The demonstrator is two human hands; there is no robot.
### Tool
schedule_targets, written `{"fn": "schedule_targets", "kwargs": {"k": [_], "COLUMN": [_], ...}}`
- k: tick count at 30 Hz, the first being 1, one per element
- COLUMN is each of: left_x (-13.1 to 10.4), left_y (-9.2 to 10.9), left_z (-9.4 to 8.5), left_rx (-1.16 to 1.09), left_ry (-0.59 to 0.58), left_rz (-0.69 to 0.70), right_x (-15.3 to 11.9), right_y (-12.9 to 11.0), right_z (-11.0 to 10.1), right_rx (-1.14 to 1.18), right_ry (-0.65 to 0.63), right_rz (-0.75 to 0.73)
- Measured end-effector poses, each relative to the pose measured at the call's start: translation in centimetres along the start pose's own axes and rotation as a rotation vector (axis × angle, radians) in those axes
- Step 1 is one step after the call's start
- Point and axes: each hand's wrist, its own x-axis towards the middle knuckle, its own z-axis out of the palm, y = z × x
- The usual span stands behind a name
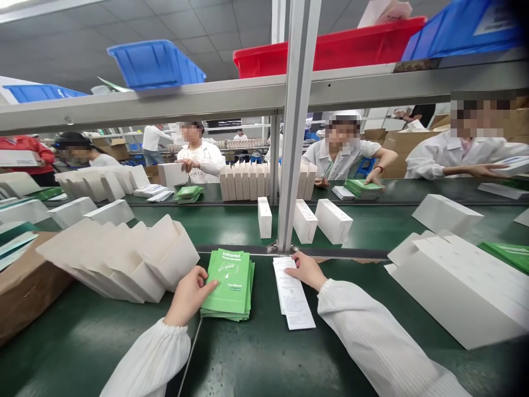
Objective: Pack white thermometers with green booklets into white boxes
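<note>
From the head camera, the left hand (190, 294) rests its fingers on the left edge of a stack of green booklets (228, 284) lying flat on the green bench (264, 358), not clamped round it. Their long axis runs away from the person, titles at the far end. The right hand (305, 270) presses flat, fingers together, on a long white leaflet (294, 300) just beside, likewise lengthwise. Folded white cartons (124, 259) lean at the left.

Glossy green paper booklets (228, 284); matt white card boxes (124, 259); brushed metal post (294, 127).
</note>
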Motion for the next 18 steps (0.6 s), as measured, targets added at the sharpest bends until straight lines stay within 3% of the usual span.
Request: {"fn": "schedule_targets", "kwargs": {"k": [10, 15, 18], "left_x": [0.5, 0.2, -0.3], "left_y": [-0.1, 0.6, 2.0], "left_z": [-0.4, -1.3, -2.1], "left_rx": [-0.251, -0.444, -0.681], "left_ry": [-0.041, 0.038, 0.094], "left_rz": [-0.013, -0.019, -0.123], "right_x": [0.1, 0.6, 0.6], "right_y": [0.2, 0.6, 0.9], "right_z": [0.1, -0.2, -0.7], "right_rx": [0.041, 0.158, 0.241], "right_ry": [0.12, 0.122, 0.092], "right_rz": [-0.013, -0.044, -0.07]}}
